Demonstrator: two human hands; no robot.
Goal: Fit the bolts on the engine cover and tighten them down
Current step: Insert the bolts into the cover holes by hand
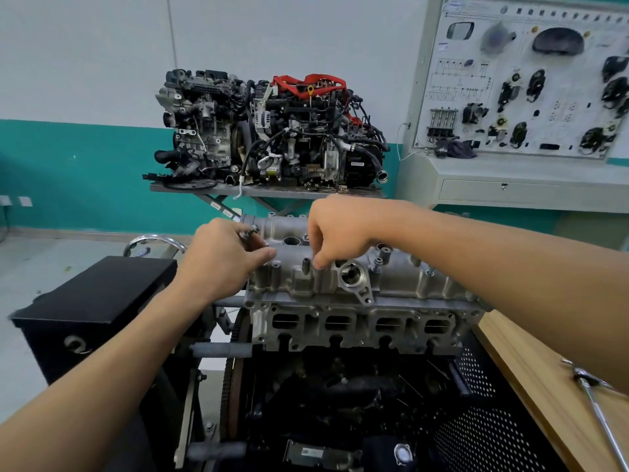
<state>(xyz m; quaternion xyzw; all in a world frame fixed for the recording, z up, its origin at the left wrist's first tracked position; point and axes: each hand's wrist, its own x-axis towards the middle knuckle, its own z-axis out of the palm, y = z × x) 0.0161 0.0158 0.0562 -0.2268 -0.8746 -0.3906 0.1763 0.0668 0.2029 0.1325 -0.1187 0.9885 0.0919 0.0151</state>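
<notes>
Engine cover (401,277), silver, seated on top of the cylinder head (360,325). At the cover's left end, the left hand (218,260) has its fingers curled round a small cluster of bolts (251,230), whose heads protrude past the fingers, with the thumb extended beside the cover's edge. Over the cover's near middle, the right hand (337,229) points downward, thumb and forefinger drawn together with fingertips (320,264) at a boss on the cover; whether a bolt lies between them cannot be told, and the remaining fingers are curled.
</notes>
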